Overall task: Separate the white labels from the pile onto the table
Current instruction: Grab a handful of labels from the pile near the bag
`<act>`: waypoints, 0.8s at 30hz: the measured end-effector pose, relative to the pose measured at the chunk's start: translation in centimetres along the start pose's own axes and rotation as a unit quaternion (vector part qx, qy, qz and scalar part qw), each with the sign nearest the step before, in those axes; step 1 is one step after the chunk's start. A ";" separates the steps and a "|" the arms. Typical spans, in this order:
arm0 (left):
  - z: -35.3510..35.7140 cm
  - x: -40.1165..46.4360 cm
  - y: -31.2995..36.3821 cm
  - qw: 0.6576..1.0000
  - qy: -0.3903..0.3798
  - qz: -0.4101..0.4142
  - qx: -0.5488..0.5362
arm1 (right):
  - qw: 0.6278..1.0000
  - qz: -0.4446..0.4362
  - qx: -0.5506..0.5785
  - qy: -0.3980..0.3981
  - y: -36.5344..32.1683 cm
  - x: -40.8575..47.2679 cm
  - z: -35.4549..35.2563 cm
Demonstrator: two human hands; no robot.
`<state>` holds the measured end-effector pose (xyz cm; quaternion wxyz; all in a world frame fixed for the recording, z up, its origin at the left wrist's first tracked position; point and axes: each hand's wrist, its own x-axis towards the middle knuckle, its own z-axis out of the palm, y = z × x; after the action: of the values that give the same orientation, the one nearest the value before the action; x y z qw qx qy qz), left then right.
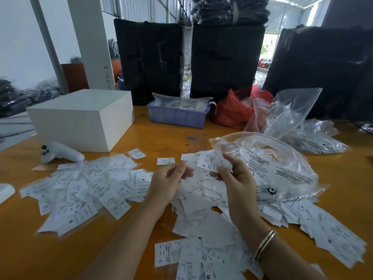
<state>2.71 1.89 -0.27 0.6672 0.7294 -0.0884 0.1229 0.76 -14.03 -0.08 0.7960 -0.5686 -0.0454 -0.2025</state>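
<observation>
Two hands, right hand (234,174) pinching one label (210,161) (marked S)

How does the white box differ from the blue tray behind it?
The white box is plain, closed and solid-sided, while the blue tray is open-topped and holds clear packets. The box looks larger and sits nearer the person's left; the tray stands further back, beside a red bag. Both rest on the orange table.
</observation>
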 end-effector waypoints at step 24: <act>-0.2 0.4 -0.7 1.000 0.006 -0.004 0.022 | 0.991 -0.025 -0.111 -0.070 0.2 -0.2 -0.1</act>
<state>3.30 2.12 -0.82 0.6516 0.7437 -0.0787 0.1267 0.68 -14.00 -0.31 0.7174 -0.6649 -0.0925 -0.1862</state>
